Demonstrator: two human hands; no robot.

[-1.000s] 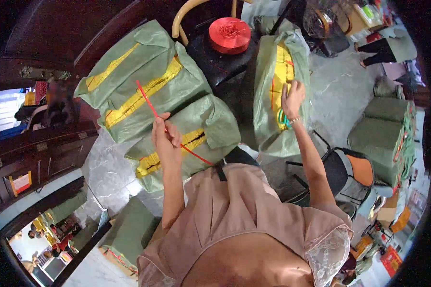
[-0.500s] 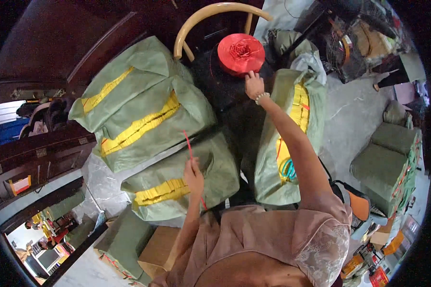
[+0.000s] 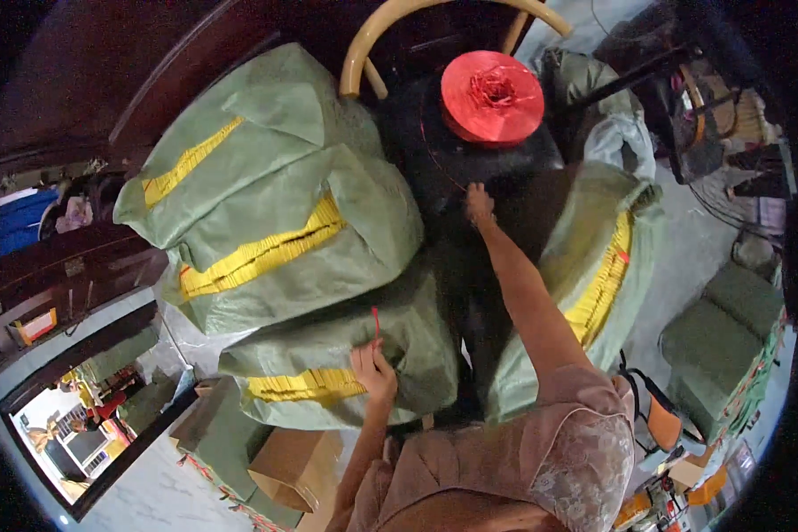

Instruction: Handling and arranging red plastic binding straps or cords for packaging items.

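A far sack [image 3: 248, 164], mid sack [image 3: 284, 277] and near sack [image 3: 301, 350], all green, lay at L, w/ an R sack [image 3: 576, 257] across the gap; they looked heavy, skins soft & prob. slick, best held by gathered cloth. Btwn them at the far end stood a black chair [image 3: 514, 168] w/ a bent wood arm; a carton [image 3: 293, 461] sat at lower L. Yellow stacks [image 3: 301, 386] showed in the sacks' slits, prob. easy to crease. The red roll [image 3: 492, 96] rested on the chair seat, best lifted by its outer wall, as the core looked loose. L hand [image 3: 375, 368], over the near sack, was closed on a red strip [image 3: 376, 321], tip poking up past the fingers: thin, light, prob. limp, best pinched near the end. R hand [image 3: 481, 208] was by the seat, fingertips at a thin strand [image 3: 434, 158] off the roll; couldn't tell if pinched, tho it'd prob. slip unless held tight.
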